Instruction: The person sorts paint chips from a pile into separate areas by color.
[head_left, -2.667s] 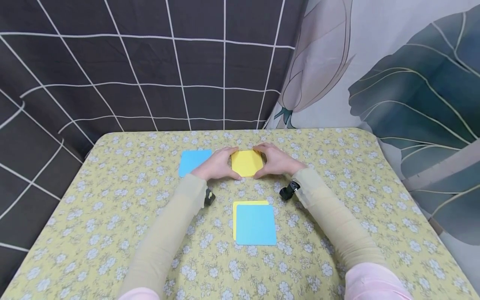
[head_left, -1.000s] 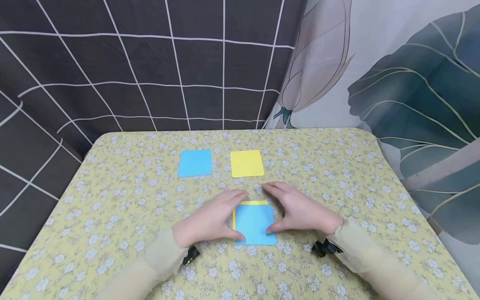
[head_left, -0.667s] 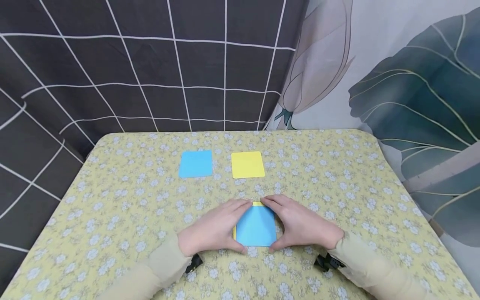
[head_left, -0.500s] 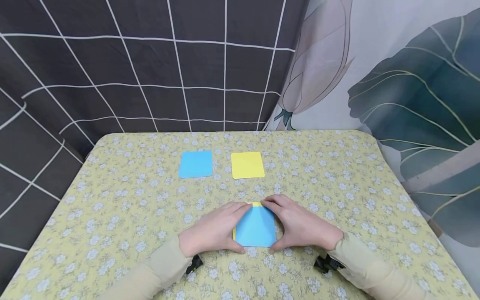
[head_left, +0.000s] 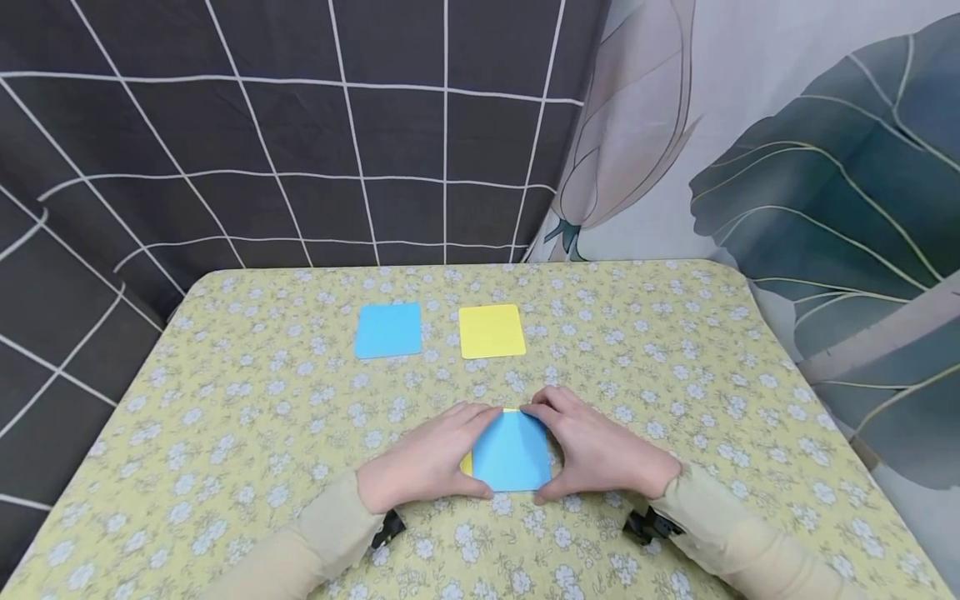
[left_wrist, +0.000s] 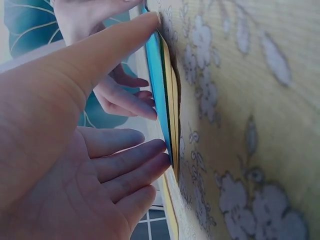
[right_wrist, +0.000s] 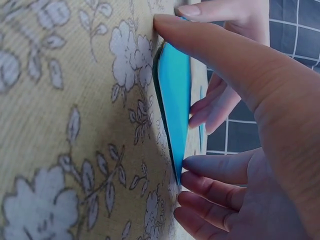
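Far blue card (head_left: 388,331): flat, well apart from far yellow card (head_left: 492,332) to its right.
Left hand (head_left: 423,458): thumb and fingers spread, clamped on near blue card (head_left: 511,454) at its left corners.
Lower yellow card (head_left: 467,463): beneath near blue card, edge showing left.
Near blue card: slightly bowed between the hands.
Right hand (head_left: 603,454): same clamp, right corners, seemingly for even support.
Worktop (head_left: 712,400): floral surface extends left, right and far; sideways room looks ample.
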